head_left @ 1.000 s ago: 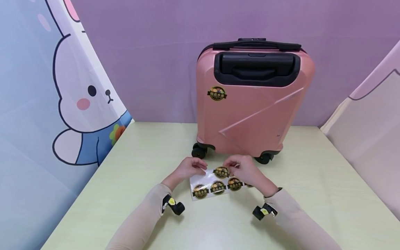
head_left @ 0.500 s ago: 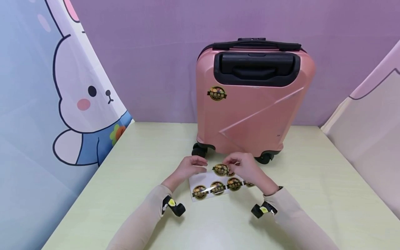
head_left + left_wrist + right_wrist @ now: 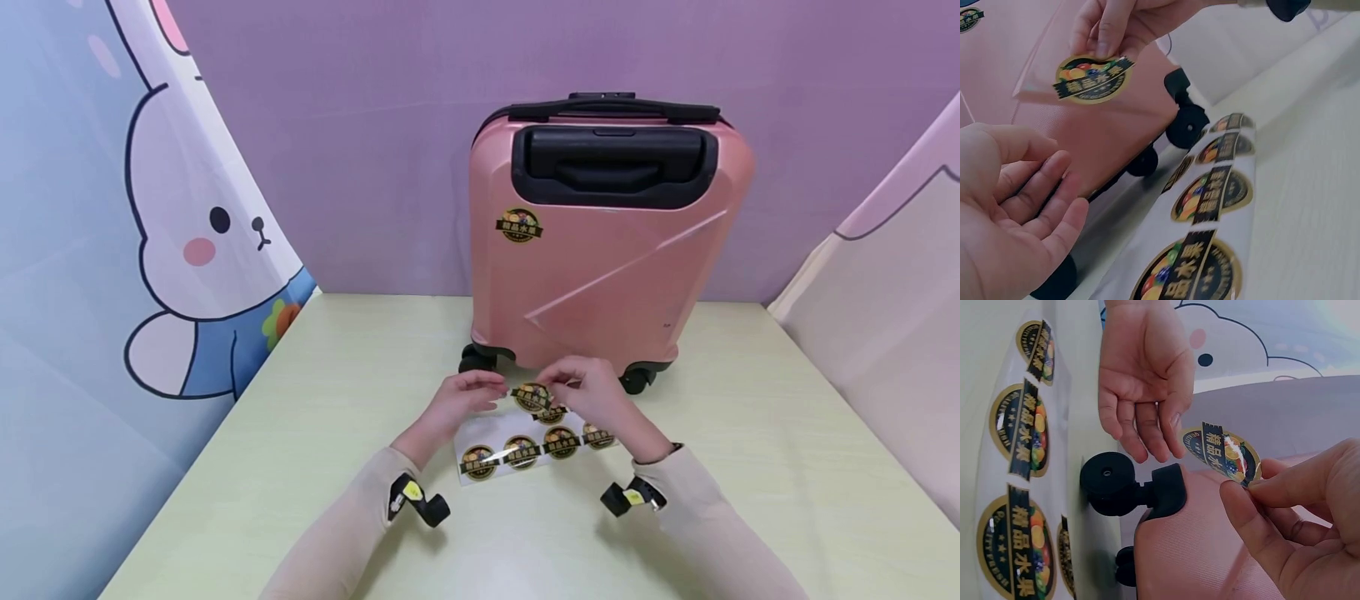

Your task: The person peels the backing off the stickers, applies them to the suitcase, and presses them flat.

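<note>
Sticker (image 3: 532, 397) is hanging above the sheet (image 3: 482, 429), right hand (image 3: 590, 392) pinching its rim. Left hand (image 3: 461, 402), loosely relaxed, is hovering beside it. Suitcase (image 3: 585, 267) is standing near tabletop's (image 3: 360, 358) far edge.

Suitcase (image 3: 600, 267) behind the sticker sheet (image 3: 486, 430)

Pink suitcase (image 3: 592, 283), black wheels (image 3: 1188, 127), black-and-gold sticker (image 3: 1093, 89) with multicoloured fruit print (image 3: 1085, 70), white backing sheet (image 3: 483, 429), pale yellow-green tabletop (image 3: 360, 367), purple backdrop (image 3: 367, 183), blue panel (image 3: 52, 350) with white rabbit (image 3: 176, 183).
</note>
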Tool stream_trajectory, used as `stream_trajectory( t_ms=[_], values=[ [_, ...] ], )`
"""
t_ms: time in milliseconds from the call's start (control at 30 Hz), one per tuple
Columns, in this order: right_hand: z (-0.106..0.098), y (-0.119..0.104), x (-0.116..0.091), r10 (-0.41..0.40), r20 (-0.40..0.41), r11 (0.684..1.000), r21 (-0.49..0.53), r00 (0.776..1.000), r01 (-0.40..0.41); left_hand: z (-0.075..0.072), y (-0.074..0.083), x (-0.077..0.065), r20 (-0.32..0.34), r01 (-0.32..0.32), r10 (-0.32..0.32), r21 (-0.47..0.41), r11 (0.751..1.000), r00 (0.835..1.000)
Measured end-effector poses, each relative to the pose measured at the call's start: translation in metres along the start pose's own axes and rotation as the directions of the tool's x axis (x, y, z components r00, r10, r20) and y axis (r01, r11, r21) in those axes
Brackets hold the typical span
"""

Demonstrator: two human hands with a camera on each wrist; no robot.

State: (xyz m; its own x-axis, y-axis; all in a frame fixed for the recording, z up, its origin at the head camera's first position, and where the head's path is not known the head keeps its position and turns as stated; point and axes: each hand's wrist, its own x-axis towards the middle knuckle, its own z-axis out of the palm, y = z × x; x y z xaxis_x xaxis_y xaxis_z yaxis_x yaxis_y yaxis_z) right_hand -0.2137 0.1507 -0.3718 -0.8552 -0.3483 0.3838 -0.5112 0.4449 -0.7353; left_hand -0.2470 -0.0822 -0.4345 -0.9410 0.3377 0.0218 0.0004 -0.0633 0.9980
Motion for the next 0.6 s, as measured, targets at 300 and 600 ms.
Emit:
stream_trajectory(
  t_ms=[300, 600],
  values=[
    [-0.004, -0.005, 0.004, 0.015, -0.030, 1.000, -0.014, 0.999, -0.016, 0.012, 0.001, -0.006, 0.048, 0.034, -0.026, -0.178, 0.983, 0.999],
    [-0.004, -0.006, 0.007, 0.036, -0.044, 0.999, -0.005, 0.998, -0.036, 0.022, 0.001, -0.011, 0.070, 0.036, -0.020, -0.235, 0.971, 0.997]
  ],
)
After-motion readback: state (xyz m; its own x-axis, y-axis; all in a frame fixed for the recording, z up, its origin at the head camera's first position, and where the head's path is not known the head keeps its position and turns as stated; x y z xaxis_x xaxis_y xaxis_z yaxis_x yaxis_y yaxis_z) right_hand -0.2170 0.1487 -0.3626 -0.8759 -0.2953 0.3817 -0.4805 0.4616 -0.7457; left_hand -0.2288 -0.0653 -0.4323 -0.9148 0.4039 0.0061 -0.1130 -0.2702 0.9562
